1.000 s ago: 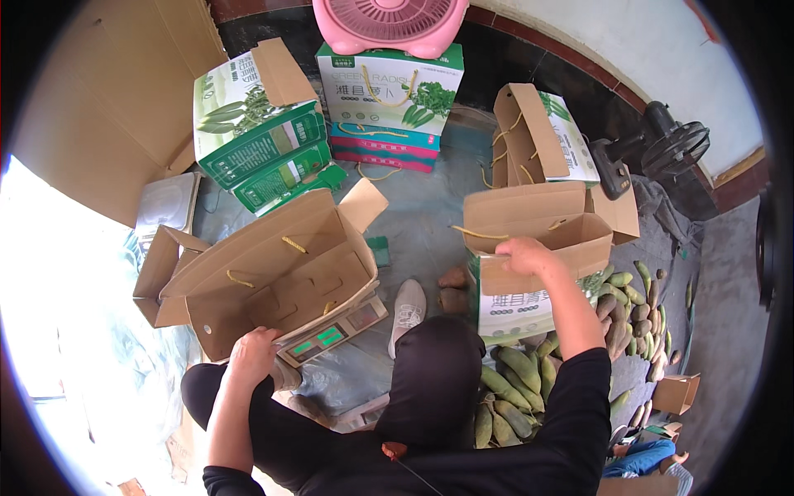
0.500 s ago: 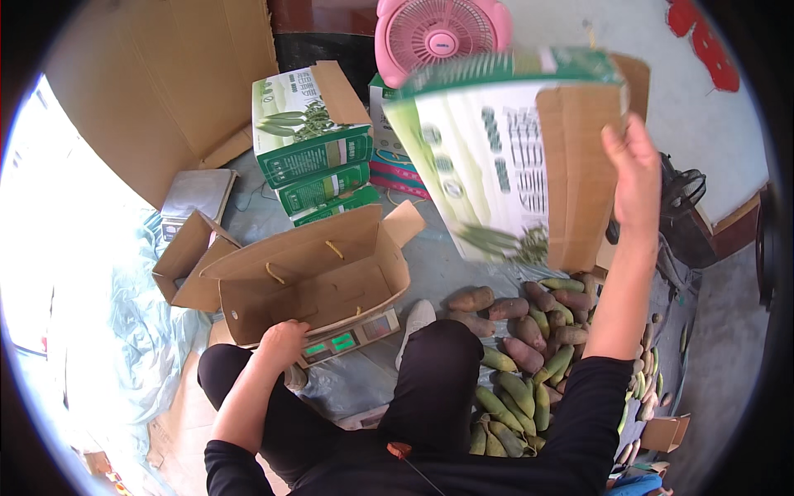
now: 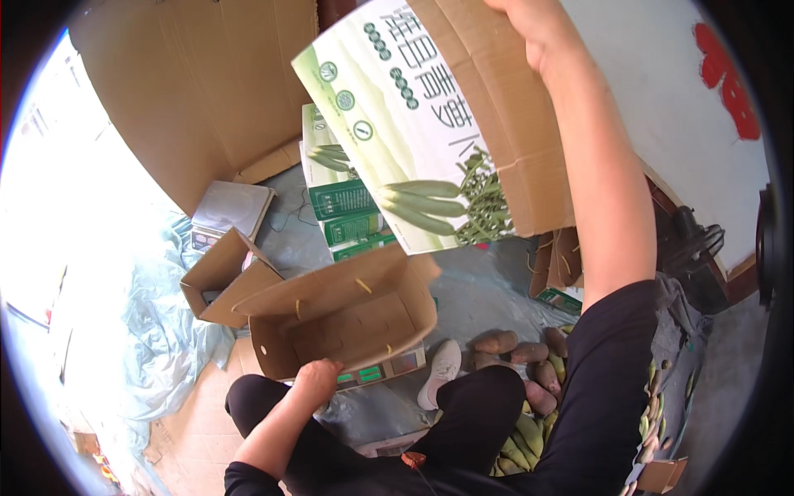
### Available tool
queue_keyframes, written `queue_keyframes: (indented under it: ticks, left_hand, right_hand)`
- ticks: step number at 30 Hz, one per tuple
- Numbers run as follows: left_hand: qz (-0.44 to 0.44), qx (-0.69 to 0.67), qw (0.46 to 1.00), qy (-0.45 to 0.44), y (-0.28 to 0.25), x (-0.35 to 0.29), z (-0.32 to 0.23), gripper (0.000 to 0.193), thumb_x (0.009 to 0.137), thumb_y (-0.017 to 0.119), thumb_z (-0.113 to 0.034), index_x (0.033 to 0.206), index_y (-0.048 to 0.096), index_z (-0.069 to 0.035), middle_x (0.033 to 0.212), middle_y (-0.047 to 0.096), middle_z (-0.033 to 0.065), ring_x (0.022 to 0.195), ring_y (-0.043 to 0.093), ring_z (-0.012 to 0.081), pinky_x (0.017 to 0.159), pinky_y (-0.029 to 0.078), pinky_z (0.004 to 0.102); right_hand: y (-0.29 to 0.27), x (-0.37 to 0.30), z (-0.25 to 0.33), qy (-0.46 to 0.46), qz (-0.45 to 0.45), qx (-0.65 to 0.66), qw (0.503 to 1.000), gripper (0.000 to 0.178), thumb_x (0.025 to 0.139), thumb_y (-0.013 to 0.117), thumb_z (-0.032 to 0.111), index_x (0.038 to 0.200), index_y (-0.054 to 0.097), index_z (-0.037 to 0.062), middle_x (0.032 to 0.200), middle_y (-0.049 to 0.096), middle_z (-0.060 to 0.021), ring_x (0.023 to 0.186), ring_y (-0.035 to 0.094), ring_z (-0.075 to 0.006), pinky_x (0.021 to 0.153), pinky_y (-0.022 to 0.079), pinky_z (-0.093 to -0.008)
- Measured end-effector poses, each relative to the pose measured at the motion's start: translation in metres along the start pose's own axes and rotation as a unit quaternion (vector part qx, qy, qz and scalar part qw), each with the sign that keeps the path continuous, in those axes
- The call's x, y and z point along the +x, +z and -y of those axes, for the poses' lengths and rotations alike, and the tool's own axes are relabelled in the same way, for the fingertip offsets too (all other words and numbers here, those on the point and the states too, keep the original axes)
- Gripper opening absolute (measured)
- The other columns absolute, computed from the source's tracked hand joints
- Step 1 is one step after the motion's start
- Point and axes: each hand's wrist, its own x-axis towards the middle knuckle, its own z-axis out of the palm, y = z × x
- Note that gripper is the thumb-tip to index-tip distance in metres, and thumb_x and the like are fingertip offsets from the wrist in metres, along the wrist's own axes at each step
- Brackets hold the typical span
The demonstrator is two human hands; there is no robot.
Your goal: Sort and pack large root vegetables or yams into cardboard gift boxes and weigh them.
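An open brown cardboard box [image 3: 347,322] with yellow cord handles rests on a digital scale [image 3: 405,364] whose display glows green. My left hand [image 3: 317,384] is closed on the box's near edge, beside the display. My right hand [image 3: 538,29] is raised at the top of the view, its fingers partly cut off. It grips the brown flap edge of a large white and green carton [image 3: 413,124] printed with green radishes. This carton hangs tilted in the air, hiding part of a stack of similar cartons [image 3: 343,198] behind it.
Reddish and green radishes [image 3: 538,376] lie in a heap by my right knee. A small open box [image 3: 227,277] and a flat metal-topped device [image 3: 231,207] stand left of the big box. A tall cardboard sheet [image 3: 198,91] leans behind; plastic sheeting [image 3: 157,331] covers the left floor.
My right hand has lifted the carton higher and moved it left, now in front of the stacked cartons and covering the pink fan. My left hand stays on the open box's edge.
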Motion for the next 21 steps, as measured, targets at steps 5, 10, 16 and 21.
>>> queue_keyframes:
  ticks: [5, 10, 16, 21]
  left_hand:
    - [0.044, -0.003, 0.999, 0.015, -0.007, -0.006, 0.009, 0.021, 0.075, 0.055, -0.007, 0.095, 0.062, -0.011, 0.090, 0.063, 0.0126, 0.086, 0.064, 0.0294, 0.073, 0.053, 0.0384]
    - [0.032, 0.023, 0.999, 0.007, -0.003, -0.009, 0.002, 0.016, 0.080, 0.053, -0.009, 0.091, 0.064, -0.013, 0.087, 0.062, 0.0076, 0.084, 0.064, 0.0260, 0.071, 0.053, 0.0381]
    - [0.024, -0.017, 1.000, 0.001, -0.011, -0.013, -0.001, 0.017, 0.075, 0.051, -0.006, 0.086, 0.063, -0.009, 0.086, 0.063, 0.0120, 0.081, 0.064, 0.0294, 0.069, 0.053, 0.0393]
    - [0.044, -0.030, 0.999, 0.007, -0.010, -0.009, 0.004, 0.014, 0.077, 0.050, -0.008, 0.087, 0.061, -0.009, 0.088, 0.063, 0.0118, 0.083, 0.064, 0.0294, 0.070, 0.053, 0.0392]
  right_hand:
    - [0.027, 0.032, 0.052, 0.002, 0.025, 0.100, 0.995, 0.016, 0.090, 0.053, 0.010, 0.100, 0.060, -0.0012, 0.093, 0.064, -0.0150, 0.080, 0.062, -0.0243, 0.070, 0.050, -0.0383]
    - [0.066, 0.047, 0.008, 0.025, 0.007, 0.163, 0.986, 0.019, 0.089, 0.054, 0.010, 0.104, 0.058, -0.0021, 0.097, 0.063, -0.0174, 0.086, 0.060, -0.0280, 0.076, 0.048, -0.0421]
    - [0.114, 0.104, -0.094, 0.126, -0.061, 0.221, 0.965, 0.025, 0.085, 0.061, 0.010, 0.107, 0.059, -0.0029, 0.097, 0.063, -0.0174, 0.088, 0.060, -0.0286, 0.078, 0.047, -0.0424]
    - [0.119, 0.100, -0.164, 0.052, -0.079, 0.019, 0.995, 0.053, 0.082, 0.067, 0.024, 0.121, 0.048, -0.0061, 0.113, 0.059, -0.0132, 0.103, 0.056, -0.0204, 0.087, 0.045, -0.0327]
